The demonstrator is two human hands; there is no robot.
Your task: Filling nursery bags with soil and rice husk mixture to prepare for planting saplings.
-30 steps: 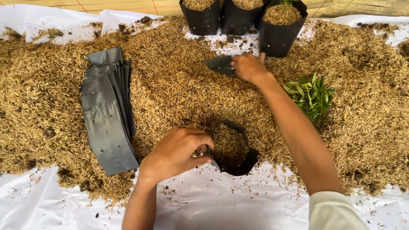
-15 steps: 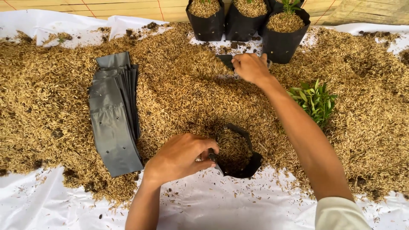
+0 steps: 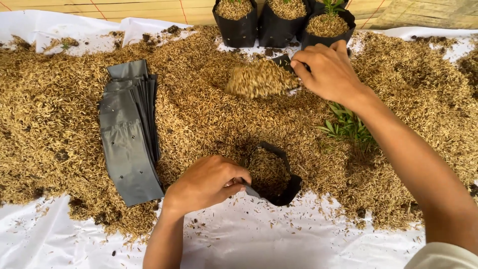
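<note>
Open grow bag (image 3: 279, 185) by left hand (image 3: 206, 183): thin black plastic, soft, crinkly, slight sheen. Flat bag stack (image 3: 128, 134): same plastic film, grey-black, smooth, semi-gloss w/ punched holes. Husk mix (image 3: 209, 114): dry, straw-coloured, coarse, matt. Scoop (image 3: 284, 63) in right hand (image 3: 326, 72): dark, prob. plastic. Ground sheet (image 3: 279, 239): white plastic, smooth, wrinkled. Filled bags (image 3: 239, 25): black, glossy.

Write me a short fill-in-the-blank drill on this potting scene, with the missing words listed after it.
1. The left hand holds open the rim of a small ____ bag.
2. The right hand lifts a scoop heaped with ____.
3. The stack of flat empty bags lies to the ____ of the left hand.
4. At the far edge stand ____ filled bags.

Missing words: black; husks; left; three
</note>
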